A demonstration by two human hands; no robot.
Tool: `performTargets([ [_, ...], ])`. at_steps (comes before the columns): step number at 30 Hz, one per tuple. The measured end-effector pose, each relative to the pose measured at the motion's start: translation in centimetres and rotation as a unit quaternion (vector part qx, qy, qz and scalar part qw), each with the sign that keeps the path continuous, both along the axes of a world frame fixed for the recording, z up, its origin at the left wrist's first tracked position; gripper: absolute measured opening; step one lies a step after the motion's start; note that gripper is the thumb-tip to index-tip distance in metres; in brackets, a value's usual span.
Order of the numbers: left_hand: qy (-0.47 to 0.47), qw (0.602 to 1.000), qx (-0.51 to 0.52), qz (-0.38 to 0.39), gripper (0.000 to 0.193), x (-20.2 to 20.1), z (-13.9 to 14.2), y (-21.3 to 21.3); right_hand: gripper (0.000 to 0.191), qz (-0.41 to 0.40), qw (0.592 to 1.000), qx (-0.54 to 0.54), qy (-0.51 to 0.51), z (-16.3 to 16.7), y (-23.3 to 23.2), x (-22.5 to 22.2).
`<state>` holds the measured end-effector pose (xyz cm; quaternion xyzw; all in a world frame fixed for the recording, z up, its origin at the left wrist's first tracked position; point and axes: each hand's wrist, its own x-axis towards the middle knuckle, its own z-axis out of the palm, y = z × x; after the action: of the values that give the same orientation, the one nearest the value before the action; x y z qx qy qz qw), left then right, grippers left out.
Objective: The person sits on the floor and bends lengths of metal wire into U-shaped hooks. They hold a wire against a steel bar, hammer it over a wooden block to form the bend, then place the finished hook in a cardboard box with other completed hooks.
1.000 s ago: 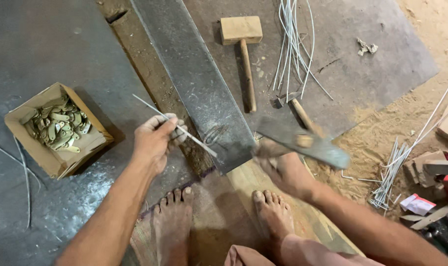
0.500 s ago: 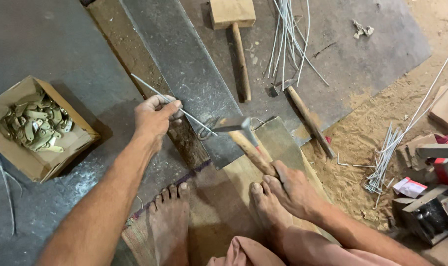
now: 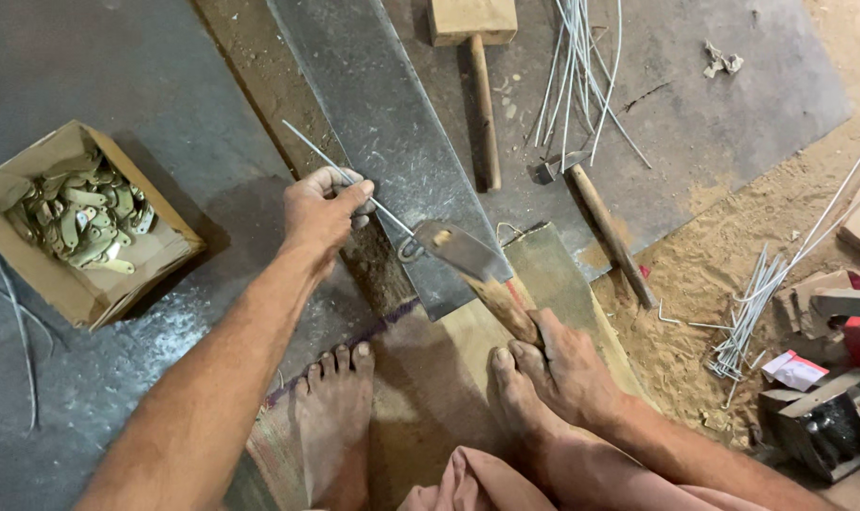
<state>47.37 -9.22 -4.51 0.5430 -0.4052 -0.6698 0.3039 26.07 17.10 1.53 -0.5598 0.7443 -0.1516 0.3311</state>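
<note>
My left hand [image 3: 323, 210] pinches a thin metal rod [image 3: 307, 144] that slants up to the left; its lower end curls into a small loop [image 3: 410, 250] on the long steel bar [image 3: 382, 123]. My right hand [image 3: 570, 367] grips the wooden handle of a hammer [image 3: 460, 250], whose flat metal head lies right beside the loop. My two bare feet rest on a board below the bar.
A cardboard box [image 3: 79, 222] of small metal pieces sits at left. A wooden mallet [image 3: 477, 57], a bundle of thin rods [image 3: 581, 66] and a second hammer [image 3: 600, 218] lie beyond the bar. More rods [image 3: 756, 312] and small boxes lie on sandy ground at right.
The hammer head, raised to the right a second ago, has come down onto the rod's looped end. My left hand has kept hold of the rod.
</note>
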Motion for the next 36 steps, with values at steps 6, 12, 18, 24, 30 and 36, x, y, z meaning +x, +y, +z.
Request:
performTargets([
  [6,-0.001,0.998,-0.057,0.009,0.008,0.0,0.2,0.3,0.029,-0.024,0.997,0.065,0.024,0.1,0.0,-0.1],
  [12,-0.019,0.995,-0.098,0.008,0.007,0.2,-0.1,0.7,0.023,0.062,0.988,-0.14,0.018,-0.1,0.2,-0.7],
  [18,-0.042,0.983,-0.179,0.003,0.011,0.1,-0.3,0.9,0.027,-0.03,0.998,-0.006,0.05,-1.2,0.4,-0.7],
  [24,-0.098,0.979,-0.18,0.011,0.009,0.3,-0.1,1.3,0.033,0.065,0.987,-0.147,0.027,-0.8,0.1,-0.7],
  [30,-0.133,0.957,-0.257,0.012,0.012,0.2,0.5,2.0,0.024,0.013,0.999,-0.035,0.024,-0.5,0.0,-1.1],
  [36,-0.196,0.937,-0.287,0.014,0.014,0.4,1.2,2.5,0.044,0.006,0.994,0.087,0.068,-0.2,-0.3,-0.6],
])
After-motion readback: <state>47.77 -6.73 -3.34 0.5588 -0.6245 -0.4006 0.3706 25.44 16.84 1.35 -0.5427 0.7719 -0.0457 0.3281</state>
